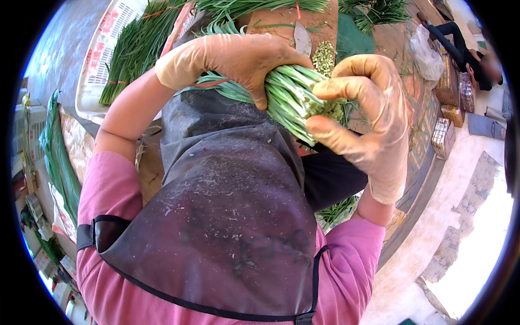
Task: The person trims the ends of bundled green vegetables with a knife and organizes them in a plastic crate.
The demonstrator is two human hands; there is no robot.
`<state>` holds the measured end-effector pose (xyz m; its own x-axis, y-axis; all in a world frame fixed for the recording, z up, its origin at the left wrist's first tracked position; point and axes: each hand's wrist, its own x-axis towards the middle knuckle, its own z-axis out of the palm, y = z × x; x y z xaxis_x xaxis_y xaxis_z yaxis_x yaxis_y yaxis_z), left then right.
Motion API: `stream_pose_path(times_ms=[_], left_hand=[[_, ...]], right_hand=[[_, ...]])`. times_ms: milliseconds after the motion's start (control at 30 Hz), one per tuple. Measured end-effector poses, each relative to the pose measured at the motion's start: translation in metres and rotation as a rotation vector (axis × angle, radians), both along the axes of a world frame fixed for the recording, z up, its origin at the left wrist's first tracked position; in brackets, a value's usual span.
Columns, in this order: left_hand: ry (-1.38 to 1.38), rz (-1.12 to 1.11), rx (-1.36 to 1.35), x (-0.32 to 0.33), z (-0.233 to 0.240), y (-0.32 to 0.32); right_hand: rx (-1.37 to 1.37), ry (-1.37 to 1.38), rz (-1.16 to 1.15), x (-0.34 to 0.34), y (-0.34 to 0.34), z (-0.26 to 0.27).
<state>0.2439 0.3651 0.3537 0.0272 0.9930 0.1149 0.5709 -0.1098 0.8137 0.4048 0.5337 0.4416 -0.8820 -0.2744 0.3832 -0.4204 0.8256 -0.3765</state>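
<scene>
My gloved left hand (pixel 260 61) wraps around a bundle of garlic chives (pixel 286 97), held sideways above my lap with the pale cut ends to the right. Around those ends, my gloved right hand (pixel 365 109) curves with thumb and fingers apart. Its fingertips overlap the stalks; contact cannot be told. Beyond the bundle lies a wooden board (pixel 264 22), with a knife blade (pixel 302 38) and a heap of chopped stalk ends (pixel 323 59) on it. A red tie (pixel 209 84) crosses green leaves beneath my left wrist.
At the left, a white plastic crate (pixel 91 77) holds tied chives (pixel 136 53). More chives (pixel 260 5) lie across the board's far end, and another bunch (pixel 375 14) sits right of it. A dark apron (pixel 227 211) covers my lap. Another person (pixel 455 40) is at the far right, near wrapped blocks (pixel 443 138).
</scene>
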Motion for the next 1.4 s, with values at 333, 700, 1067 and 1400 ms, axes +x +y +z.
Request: stream_pose_path(times_ms=[333,700,1067,1400], left_hand=[[-0.116,0.068,-0.052,-0.010,0.020,0.005],[0.047,0.242,0.105,-0.031,-0.008,-0.016],[0.125,0.152,0.179,-0.023,0.009,-0.020],[0.079,0.150,0.167,-0.023,-0.008,-0.019]], right_hand=[[0.405,0.293,-0.145,-0.012,-0.007,-0.007],[-0.132,0.503,-1.011,-0.030,0.258,-0.076],[-0.207,0.011,0.015,-0.051,0.027,0.004],[-0.582,0.441,-0.156,-0.046,0.065,0.039]])
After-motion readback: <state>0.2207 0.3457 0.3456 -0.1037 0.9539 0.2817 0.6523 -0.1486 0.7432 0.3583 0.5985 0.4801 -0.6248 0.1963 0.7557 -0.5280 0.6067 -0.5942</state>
